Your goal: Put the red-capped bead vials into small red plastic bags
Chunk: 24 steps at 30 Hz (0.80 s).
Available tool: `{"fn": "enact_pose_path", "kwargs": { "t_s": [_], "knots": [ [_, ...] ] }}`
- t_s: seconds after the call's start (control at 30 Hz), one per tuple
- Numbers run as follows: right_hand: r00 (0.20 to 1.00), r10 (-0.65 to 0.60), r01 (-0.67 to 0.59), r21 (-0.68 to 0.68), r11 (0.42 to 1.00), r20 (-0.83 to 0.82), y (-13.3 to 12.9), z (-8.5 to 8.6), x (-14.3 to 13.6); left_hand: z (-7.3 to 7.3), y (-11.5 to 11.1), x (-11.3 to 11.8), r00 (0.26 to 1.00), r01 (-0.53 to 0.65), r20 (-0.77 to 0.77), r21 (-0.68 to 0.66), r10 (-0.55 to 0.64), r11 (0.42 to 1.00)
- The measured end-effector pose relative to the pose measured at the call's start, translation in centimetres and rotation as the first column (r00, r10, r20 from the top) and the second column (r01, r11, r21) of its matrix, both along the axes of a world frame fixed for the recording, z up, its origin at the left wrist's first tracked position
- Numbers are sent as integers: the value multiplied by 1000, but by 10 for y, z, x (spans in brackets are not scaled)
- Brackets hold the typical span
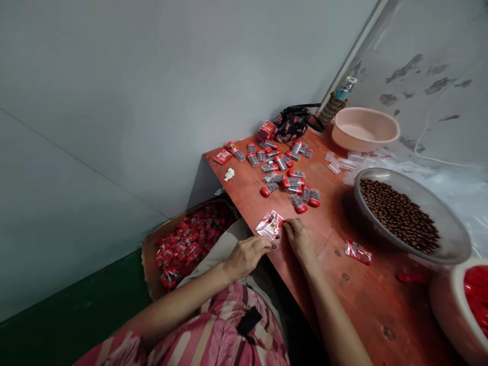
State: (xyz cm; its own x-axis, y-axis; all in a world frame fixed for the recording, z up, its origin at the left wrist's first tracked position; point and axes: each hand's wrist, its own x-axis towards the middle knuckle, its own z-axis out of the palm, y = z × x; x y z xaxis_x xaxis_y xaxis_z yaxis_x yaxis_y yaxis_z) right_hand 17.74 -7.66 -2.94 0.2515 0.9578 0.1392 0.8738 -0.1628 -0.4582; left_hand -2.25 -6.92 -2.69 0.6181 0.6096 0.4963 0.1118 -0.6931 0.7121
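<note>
A red and clear plastic wrapper (270, 224) lies near the table's edge, between my two hands. My left hand (249, 254) is at the edge with its fingers pinched together; a small dark brown piece shows at the fingertips. My right hand (301, 238) rests on the table, its fingertips closed at the wrapper's right side; what they hold, if anything, is too small to name. Beyond the hands, several clear containers with red caps (293, 182) and dark contents lie scattered. Another red wrapper (358, 252) lies to the right of my right hand.
A grey bowl (455, 236) of brown balls stands at the right on the red table (331, 295). Beyond it is a pink basin (366, 137). A tub (450, 300) of red pieces is at lower right. A box (150, 254) of red packets sits below, left.
</note>
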Motion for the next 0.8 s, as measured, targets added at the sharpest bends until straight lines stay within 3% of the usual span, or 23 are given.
{"fn": "enact_pose_path", "kwargs": {
  "t_s": [0.07, 0.13, 0.23, 0.3, 0.43, 0.53, 0.63, 0.8],
  "knots": [
    [998, -4, 6, 28, 1000, -58, -7, 4, -1, 1, 1, -1, 999, -32, -9, 17, 32, 999],
    [969, 38, -15, 96, 995, -245, -18, 11, -3, 2, 2, -1, 997, -70, -30, 17, 71, 997],
    [842, 146, -30, 225, 974, -520, -36, 26, -12, 2, 5, -1, 993, -97, -65, 9, 98, 995],
    [784, 221, -67, 276, 959, -580, -45, 36, -22, 2, 6, 0, 991, -90, -93, 31, 92, 996],
    [774, 339, -198, 304, 932, -535, -51, 44, -37, 2, 8, 1, 984, -59, -158, 138, 81, 989],
    [817, 267, -126, 295, 947, -510, -50, 41, -34, 4, 9, -1, 983, -50, -166, 156, 76, 986],
    [888, 168, -58, 259, 964, -427, -48, 35, -25, 4, 9, -5, 982, -77, -166, 64, 86, 995],
    [985, 127, -123, 40, 992, -117, -40, 21, -28, 7, 10, -11, 987, -159, -41, -103, 155, 982]
  ]
}}
